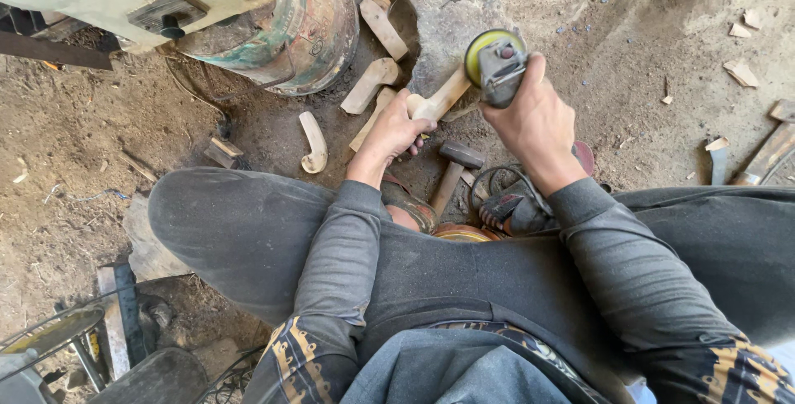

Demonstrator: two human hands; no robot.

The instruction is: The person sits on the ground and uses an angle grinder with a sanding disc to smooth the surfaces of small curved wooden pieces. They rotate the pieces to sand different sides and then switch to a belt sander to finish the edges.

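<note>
My left hand (397, 129) grips one end of a pale carved wooden piece (443, 96) that points up and to the right. My right hand (534, 118) holds a grey angle grinder (499, 64) whose yellow-rimmed disc (484, 46) meets the far end of that wooden piece. Both arms wear grey sleeves and reach out over my grey-trousered knees. A flat stone slab (443, 23) lies under the work.
Several similar carved wooden pieces (369, 83) lie on the dirt floor, one curved (315, 143). A hammer (454, 168) rests by my sandalled feet. A rusty drum (290, 27) and a machine stand at top left. Wood offcuts (741, 73) lie at right, metal scrap at bottom left.
</note>
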